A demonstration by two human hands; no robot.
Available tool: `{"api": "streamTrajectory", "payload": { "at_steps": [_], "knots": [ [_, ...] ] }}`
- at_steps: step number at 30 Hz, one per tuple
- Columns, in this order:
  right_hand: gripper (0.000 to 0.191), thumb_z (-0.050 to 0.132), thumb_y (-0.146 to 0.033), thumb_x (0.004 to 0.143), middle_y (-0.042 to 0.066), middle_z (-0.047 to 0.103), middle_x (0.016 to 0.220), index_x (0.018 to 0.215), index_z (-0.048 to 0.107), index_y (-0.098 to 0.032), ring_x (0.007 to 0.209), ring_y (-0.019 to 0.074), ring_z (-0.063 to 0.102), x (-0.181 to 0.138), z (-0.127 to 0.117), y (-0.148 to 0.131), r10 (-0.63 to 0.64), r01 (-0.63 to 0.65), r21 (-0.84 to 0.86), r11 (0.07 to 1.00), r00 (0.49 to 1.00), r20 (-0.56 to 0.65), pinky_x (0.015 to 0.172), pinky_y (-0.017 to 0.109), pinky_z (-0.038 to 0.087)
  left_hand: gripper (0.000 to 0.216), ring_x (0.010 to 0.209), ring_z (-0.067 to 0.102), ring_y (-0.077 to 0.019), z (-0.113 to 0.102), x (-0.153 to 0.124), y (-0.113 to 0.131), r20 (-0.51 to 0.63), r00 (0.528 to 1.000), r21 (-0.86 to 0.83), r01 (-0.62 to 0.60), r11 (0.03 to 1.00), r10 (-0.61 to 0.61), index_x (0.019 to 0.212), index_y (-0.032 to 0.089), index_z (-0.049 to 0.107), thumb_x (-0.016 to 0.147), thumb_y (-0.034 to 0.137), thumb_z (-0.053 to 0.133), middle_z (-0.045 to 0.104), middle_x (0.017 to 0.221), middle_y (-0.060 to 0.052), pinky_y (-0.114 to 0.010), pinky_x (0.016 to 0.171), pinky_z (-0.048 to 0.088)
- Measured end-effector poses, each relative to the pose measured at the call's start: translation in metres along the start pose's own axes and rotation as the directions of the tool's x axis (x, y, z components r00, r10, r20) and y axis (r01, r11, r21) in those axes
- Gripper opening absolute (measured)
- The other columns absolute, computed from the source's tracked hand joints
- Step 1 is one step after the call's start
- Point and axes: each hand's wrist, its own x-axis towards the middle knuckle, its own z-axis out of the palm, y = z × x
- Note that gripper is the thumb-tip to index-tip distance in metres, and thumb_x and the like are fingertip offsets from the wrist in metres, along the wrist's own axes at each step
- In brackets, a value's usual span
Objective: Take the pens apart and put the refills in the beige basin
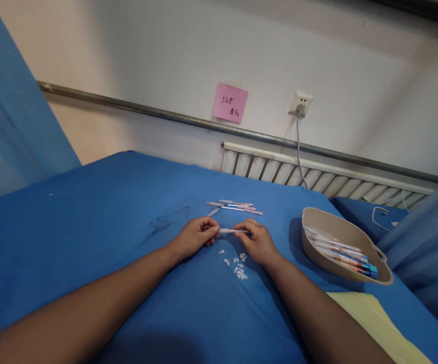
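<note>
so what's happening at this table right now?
A person holds a thin pen between both hands over a blue cloth: left hand on one end, right hand on the other. Small white bits lie on the cloth just below the hands. A few more pens lie beyond the hands, and a beige tray at the right holds more.

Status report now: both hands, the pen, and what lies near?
Left hand and right hand both grip one pen. White bits just under hands. More pens behind; tray to right.
</note>
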Motion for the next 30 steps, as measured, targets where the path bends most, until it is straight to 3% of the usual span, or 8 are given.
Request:
{"api": "streamTrajectory", "payload": {
  "at_steps": [5, 9, 14, 18, 21, 24, 27, 30],
  "knots": [
    [0.012, 0.058, -0.024, 0.082, 0.003, 0.065, 0.084, 0.089, 0.067, -0.021, 0.078, 0.0154, 0.06, 0.0, 0.002, 0.003, 0.021, -0.021, 0.005, 1.0, 1.0, 0.001, 0.073, 0.028, 0.048, 0.032, 0.066, 0.055, -0.0129, -0.001, -0.001, 0.0, -0.051, 0.995, -0.005, -0.082, 0.997, 0.082, 0.088, 0.015, 0.058, 0.063, 0.03, 0.069, 0.058, 0.073, 0.001, -0.025, 0.064, 0.044],
    [0.012, 0.057, -0.026, 0.083, 0.002, 0.066, 0.085, 0.09, 0.065, -0.022, 0.078, 0.0154, 0.06, 0.0, 0.003, 0.005, 0.033, -0.033, -0.007, 0.999, 0.999, 0.008, 0.074, 0.028, 0.048, 0.041, 0.065, 0.055, -0.0131, 0.0, -0.001, 0.001, -0.046, 0.997, -0.026, -0.067, 0.997, 0.066, 0.101, 0.015, 0.057, 0.067, 0.035, 0.067, 0.058, 0.074, 0.0, -0.025, 0.062, 0.044],
    [0.011, 0.056, -0.026, 0.084, 0.002, 0.065, 0.083, 0.09, 0.065, -0.022, 0.077, 0.0154, 0.059, -0.001, 0.001, 0.0, 0.009, -0.005, -0.077, 0.997, 0.998, 0.059, 0.071, 0.027, 0.046, 0.029, 0.067, 0.057, -0.0145, -0.001, -0.002, 0.002, -0.018, 0.999, 0.019, -0.042, 0.999, 0.043, 0.087, 0.013, 0.06, 0.072, 0.038, 0.063, 0.062, 0.073, -0.002, -0.026, 0.063, 0.044],
    [0.012, 0.057, -0.027, 0.085, 0.002, 0.064, 0.082, 0.093, 0.064, -0.022, 0.075, 0.0147, 0.058, 0.001, -0.002, -0.005, -0.004, 0.021, -0.134, 0.991, 0.992, 0.127, 0.069, 0.026, 0.043, 0.027, 0.077, 0.061, -0.0178, -0.003, -0.001, -0.001, 0.027, 0.998, 0.06, -0.062, 0.996, 0.06, 0.088, 0.015, 0.062, 0.068, 0.032, 0.067, 0.066, 0.084, -0.004, -0.03, 0.072, 0.048],
    [0.012, 0.055, -0.027, 0.087, 0.001, 0.063, 0.081, 0.092, 0.063, -0.022, 0.074, 0.0136, 0.057, 0.001, -0.002, -0.008, -0.016, 0.047, -0.171, 0.984, 0.983, 0.181, 0.067, 0.024, 0.042, 0.038, 0.087, 0.062, -0.0197, -0.005, 0.001, -0.001, 0.034, 0.996, 0.022, -0.088, 0.996, 0.087, 0.099, 0.016, 0.059, 0.066, 0.03, 0.069, 0.067, 0.1, -0.008, -0.033, 0.08, 0.048],
    [0.011, 0.054, -0.027, 0.087, 0.002, 0.063, 0.083, 0.092, 0.063, -0.022, 0.075, 0.0139, 0.057, 0.0, -0.003, -0.013, 0.003, 0.036, -0.233, 0.972, 0.986, 0.167, 0.069, 0.024, 0.042, 0.049, 0.093, 0.062, -0.0216, -0.007, 0.001, 0.005, 0.013, 0.996, -0.038, -0.084, 0.996, 0.085, 0.112, 0.017, 0.055, 0.069, 0.035, 0.068, 0.063, 0.114, -0.011, -0.032, 0.074, 0.05],
    [0.012, 0.052, -0.026, 0.088, 0.003, 0.063, 0.085, 0.093, 0.061, -0.021, 0.078, 0.0153, 0.057, -0.002, -0.018, -0.024, 0.015, 0.009, -0.298, 0.954, 0.997, 0.08, 0.071, 0.026, 0.042, 0.048, 0.091, 0.062, -0.0231, -0.008, 0.001, 0.013, -0.051, 0.997, -0.078, -0.057, 0.995, 0.054, 0.113, 0.015, 0.055, 0.072, 0.041, 0.063, 0.064, 0.111, -0.012, -0.03, 0.067, 0.049],
    [0.014, 0.049, -0.026, 0.089, 0.005, 0.063, 0.088, 0.093, 0.061, -0.02, 0.082, 0.0168, 0.057, -0.009, -0.061, -0.035, -0.052, 0.054, -0.385, 0.921, 0.999, 0.014, 0.074, 0.028, 0.043, 0.045, 0.08, 0.063, -0.0203, -0.009, 0.002, 0.016, -0.08, 0.997, -0.07, -0.029, 0.997, 0.023, 0.105, 0.015, 0.059, 0.072, 0.044, 0.063, 0.067, 0.103, -0.011, -0.03, 0.064, 0.049]
  ]
}}
